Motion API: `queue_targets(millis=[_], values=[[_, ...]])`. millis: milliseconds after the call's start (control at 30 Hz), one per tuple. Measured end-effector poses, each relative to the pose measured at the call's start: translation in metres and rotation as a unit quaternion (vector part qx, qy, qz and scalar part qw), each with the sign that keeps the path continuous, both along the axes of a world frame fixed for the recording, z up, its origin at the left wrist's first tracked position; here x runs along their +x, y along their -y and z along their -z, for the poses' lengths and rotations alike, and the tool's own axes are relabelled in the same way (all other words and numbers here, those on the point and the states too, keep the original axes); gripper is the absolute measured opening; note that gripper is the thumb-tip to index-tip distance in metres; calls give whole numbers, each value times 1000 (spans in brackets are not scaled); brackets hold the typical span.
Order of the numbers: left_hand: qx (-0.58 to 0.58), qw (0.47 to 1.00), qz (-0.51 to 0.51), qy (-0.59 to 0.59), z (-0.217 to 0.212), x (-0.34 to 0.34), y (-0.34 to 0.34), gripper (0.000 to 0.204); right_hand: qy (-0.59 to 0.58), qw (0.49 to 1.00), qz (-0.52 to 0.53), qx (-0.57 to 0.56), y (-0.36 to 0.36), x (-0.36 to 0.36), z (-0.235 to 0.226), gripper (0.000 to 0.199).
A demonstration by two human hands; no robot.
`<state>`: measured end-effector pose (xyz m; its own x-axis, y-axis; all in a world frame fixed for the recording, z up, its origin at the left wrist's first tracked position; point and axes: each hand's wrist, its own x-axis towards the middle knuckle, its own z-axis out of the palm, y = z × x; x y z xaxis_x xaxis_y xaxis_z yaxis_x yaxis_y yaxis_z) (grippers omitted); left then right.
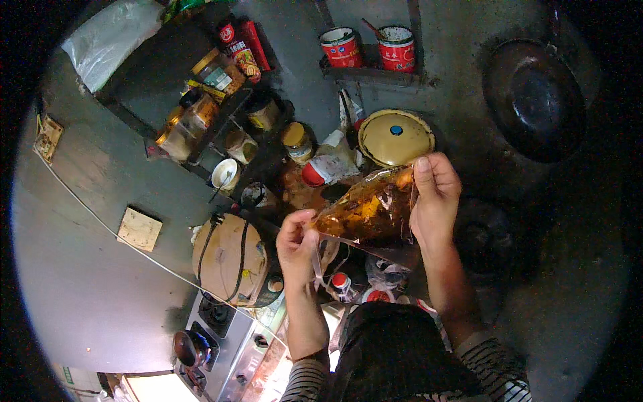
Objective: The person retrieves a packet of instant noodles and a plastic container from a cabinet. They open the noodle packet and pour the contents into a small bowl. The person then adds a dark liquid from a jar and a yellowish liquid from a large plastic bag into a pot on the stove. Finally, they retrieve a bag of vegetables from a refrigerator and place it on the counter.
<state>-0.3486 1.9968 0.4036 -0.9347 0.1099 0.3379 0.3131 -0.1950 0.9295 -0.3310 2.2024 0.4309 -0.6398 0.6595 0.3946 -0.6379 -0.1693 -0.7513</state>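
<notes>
A clear plastic bag (372,206) with glossy orange-brown contents is stretched between my two hands, tilted with its right end higher. My left hand (297,242) pinches its lower left corner between thumb and fingers. At the upper right corner, my right hand (437,191) grips the bag with the thumb on top. What exactly is inside the bag cannot be made out. Just beyond it sits a cream enamel lid (396,138) with a blue knob.
Jars (195,110) crowd a dark shelf at the upper left. Two red tins (340,48) stand on a wall ledge. A dark wok (534,100) hangs at the right. At the lower left, a small pan (192,348) sits over a lit burner beside a round wooden board (231,258).
</notes>
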Motion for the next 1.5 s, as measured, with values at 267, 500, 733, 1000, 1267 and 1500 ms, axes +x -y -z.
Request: queue_targets(millis=[267,500,733,1000,1267,1500], values=[[35,997,-55,-49,15,-15,-26,13,-31,999,11,-32,0,3,-21,15],[-36,964,-149,-219,-17,-21,-35,20,20,990,116,80,-29,4,2,16],[-110,953,-132,-249,-56,-9,-25,18,7,996,42,78,-37,4,22,17],[-181,926,-165,-286,-75,-1,-19,18,-13,975,-222,-9,-39,-8,88,40],[-181,939,-180,-231,-63,-2,-29,22,239,772,-514,288,19,-34,278,73],[-173,953,-197,-152,-19,5,2,19,98,818,-505,259,67,-8,263,59]])
